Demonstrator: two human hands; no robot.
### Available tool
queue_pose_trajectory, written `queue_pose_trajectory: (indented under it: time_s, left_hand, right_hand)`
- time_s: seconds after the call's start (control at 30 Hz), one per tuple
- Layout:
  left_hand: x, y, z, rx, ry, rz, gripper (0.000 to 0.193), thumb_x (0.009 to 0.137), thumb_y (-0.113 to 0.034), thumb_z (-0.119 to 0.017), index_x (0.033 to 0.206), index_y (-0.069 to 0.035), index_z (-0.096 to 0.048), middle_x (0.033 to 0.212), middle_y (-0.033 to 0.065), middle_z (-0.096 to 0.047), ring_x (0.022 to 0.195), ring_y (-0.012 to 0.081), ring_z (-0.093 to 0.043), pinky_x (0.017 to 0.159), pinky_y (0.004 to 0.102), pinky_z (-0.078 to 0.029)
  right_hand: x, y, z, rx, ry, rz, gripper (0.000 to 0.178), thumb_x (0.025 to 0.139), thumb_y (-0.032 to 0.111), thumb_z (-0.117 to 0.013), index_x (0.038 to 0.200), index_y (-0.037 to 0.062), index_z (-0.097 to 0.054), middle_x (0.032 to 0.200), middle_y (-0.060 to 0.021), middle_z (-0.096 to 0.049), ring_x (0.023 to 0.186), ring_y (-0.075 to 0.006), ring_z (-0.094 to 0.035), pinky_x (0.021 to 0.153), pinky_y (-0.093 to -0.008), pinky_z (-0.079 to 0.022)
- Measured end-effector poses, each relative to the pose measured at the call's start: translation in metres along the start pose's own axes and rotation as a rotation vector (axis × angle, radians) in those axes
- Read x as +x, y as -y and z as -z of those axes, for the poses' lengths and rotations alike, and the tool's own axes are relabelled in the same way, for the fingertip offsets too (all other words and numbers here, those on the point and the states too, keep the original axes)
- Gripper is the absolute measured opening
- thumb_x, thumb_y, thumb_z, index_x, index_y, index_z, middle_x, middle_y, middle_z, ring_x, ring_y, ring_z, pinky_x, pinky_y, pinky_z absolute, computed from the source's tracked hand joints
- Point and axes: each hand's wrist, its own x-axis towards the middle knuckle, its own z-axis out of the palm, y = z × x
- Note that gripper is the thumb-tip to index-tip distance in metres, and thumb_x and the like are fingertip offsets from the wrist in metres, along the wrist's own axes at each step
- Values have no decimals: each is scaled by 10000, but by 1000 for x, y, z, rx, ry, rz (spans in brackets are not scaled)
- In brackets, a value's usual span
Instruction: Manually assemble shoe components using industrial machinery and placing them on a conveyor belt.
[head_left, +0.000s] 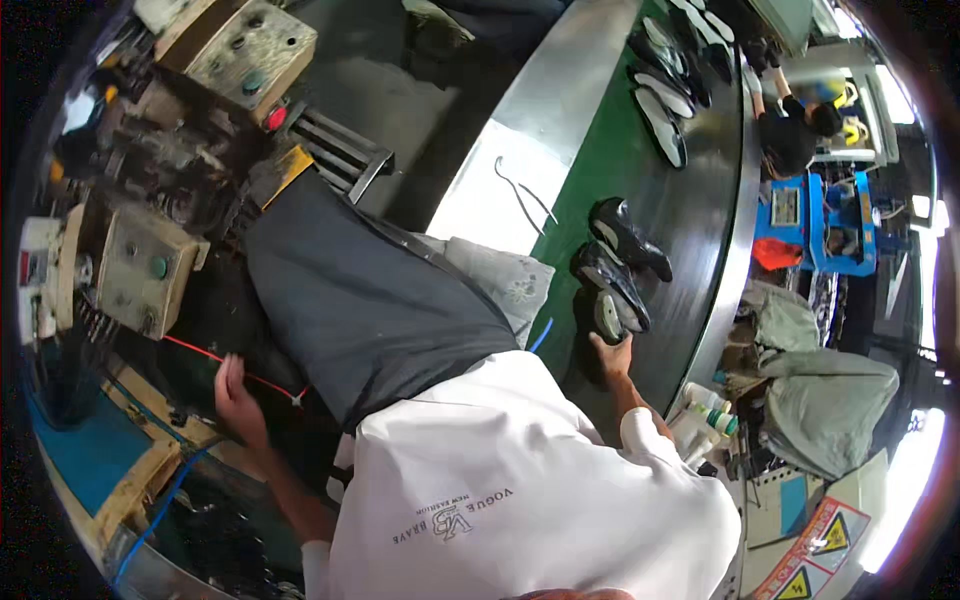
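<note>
My right hand [614,358] grips the near end of a black shoe with a pale inner or sole surface [607,314] on the green conveyor belt. Touching or just beyond it lies a glossy black shoe [612,283], and another black shoe [630,238] is a little farther along. My left hand [236,402] is away to the left, low beside a machine, its fingers stretched out and holding nothing. A thin red cord [262,380] runs close by its fingers.
Pincers [524,196] lie on the metal ledge beside the belt [575,200]. Several more shoes [660,120] sit farther up. Machine control boxes [145,270] stand at left. At far right is another person [790,140]; bottles [715,415] stand near my right elbow.
</note>
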Motion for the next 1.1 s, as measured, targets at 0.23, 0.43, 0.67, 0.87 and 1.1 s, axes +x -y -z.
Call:
queue_pose_trajectory:
  time_s: [0.23, 0.43, 0.67, 0.87, 1.1]
  left_hand:
    - [67, -137, -143, 20, 352, -352, 277, 1106, 38, -478, 1288, 112, -673, 1251, 181, -713, 1194, 267, -718, 1080, 374, -569]
    - [65, -205, -257, -178, 662, -390, 289, 1102, -1, -520, 1337, 77, -670, 1246, 173, -727, 1168, 228, -724, 1060, 338, -547]
    - [57, -277, -310, -364, 867, -401, 626, 1062, -158, -683, 1619, -25, -433, 1571, 176, -534, 1404, 299, -586, 1119, 399, -522]
    - [102, -284, -276, -197, 552, -680, 502, 1051, -238, -701, 1486, -12, -587, 1457, 179, -608, 1340, 312, -623, 1053, 418, -543]
    - [96, -218, -183, 39, -5, -582, 297, 1040, -33, -610, 1320, 33, -683, 1250, 227, -725, 1161, 382, -717, 997, 414, -555]
  right_hand:
    - [35, 40, 2, 155, -90, 76, 1090, 741, 475, -960, 1563, -63, -486, 1482, -279, -619, 1409, -358, -580, 1194, -413, -425]
    - [131, 68, 0, 524, 71, 108, 717, 891, 355, -881, 1430, -44, -626, 1285, -136, -730, 1128, -226, -698, 1038, -370, -520]
    - [86, 255, -57, 1205, 1009, -187, 737, 946, 637, -739, 1389, 52, -676, 1227, -151, -753, 1064, -284, -739, 988, -452, -597]
    - [-40, 403, -135, 1182, 1528, -171, 750, 1023, 688, -561, 1419, 57, -647, 1237, -185, -753, 1072, -328, -756, 977, -456, -627]
    - [-125, 441, -146, 504, 1486, 430, 1190, 807, 582, -912, 1660, -5, -327, 1545, -208, -536, 1448, -311, -528, 1192, -425, -452]
